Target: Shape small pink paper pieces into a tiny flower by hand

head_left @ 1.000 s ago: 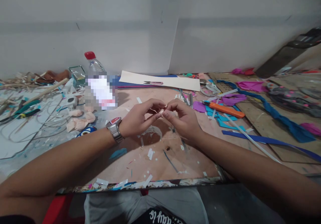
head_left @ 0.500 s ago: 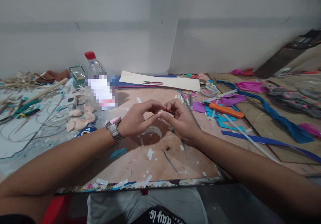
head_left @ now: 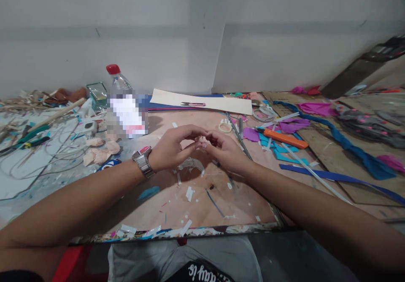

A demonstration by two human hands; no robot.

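My left hand [head_left: 175,147], with a metal watch [head_left: 144,162] on its wrist, has thumb and fingers pinched together over the middle of the table. My right hand [head_left: 223,147] meets it there, its thumb and fingertips pressed against the left fingertips. Something small and pale shows between the two sets of fingertips; what it is I cannot make out. Below the hands, a clear plastic piece [head_left: 193,165] lies on the wooden tabletop [head_left: 196,210]. A ring of pale tape [head_left: 225,127] rests just beyond my right hand.
An orange utility knife [head_left: 284,138] lies among blue and purple scraps on the right, near a twisted blue strip [head_left: 341,136]. Thread snips [head_left: 193,104] rest on a cream card strip [head_left: 221,106] at the back. On the left are a red-capped bottle [head_left: 120,79] and green-handled pliers [head_left: 33,134].
The fingers of my right hand have curled lower and closer in, uncovering the tape ring behind them. Both hands stay in nearly the same place with fingertips together.
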